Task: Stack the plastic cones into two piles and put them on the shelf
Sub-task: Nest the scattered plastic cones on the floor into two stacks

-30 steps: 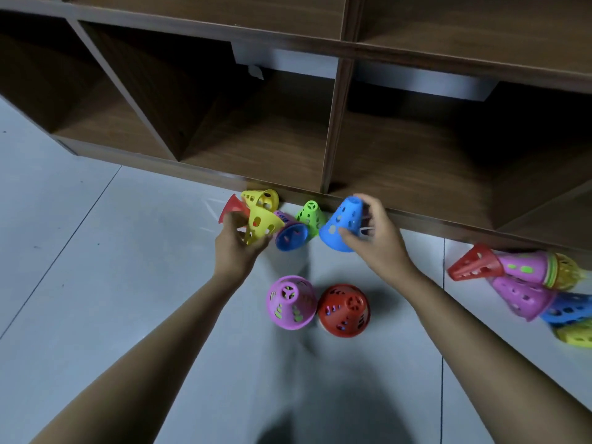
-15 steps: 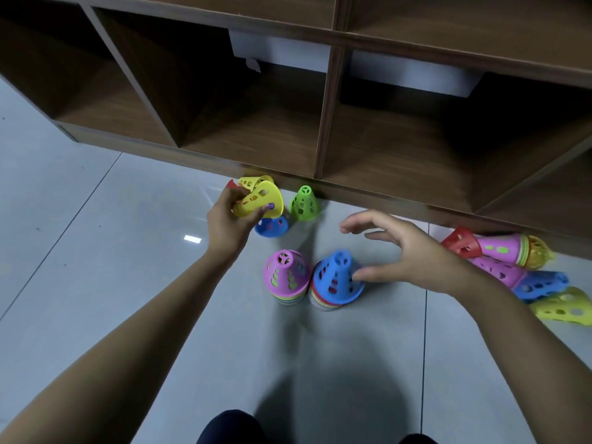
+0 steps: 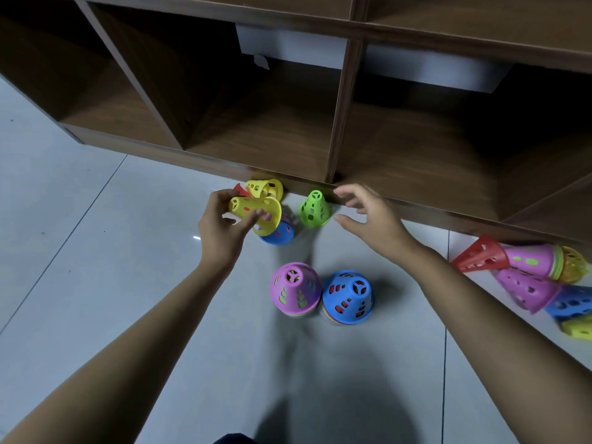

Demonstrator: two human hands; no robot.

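Two upright piles of perforated plastic cones stand on the floor: one topped by a purple cone, the other beside it topped by a blue cone. My left hand grips a yellow cone held on its side. Behind it lie another yellow cone, a partly hidden red cone and a blue cone. A green cone stands upright by the shelf. My right hand hovers open just right of the green cone, not touching it.
More cones lie on their sides at the right: a red cone, purple cones, a blue cone and a yellow cone. The wooden shelf has open, dark compartments at floor level. Grey floor tiles spread to the left.
My right hand set the blue cone onto the red-topped pile, let go and moved up toward the green cone. My left hand lifted the yellow cone and turned it sideways.
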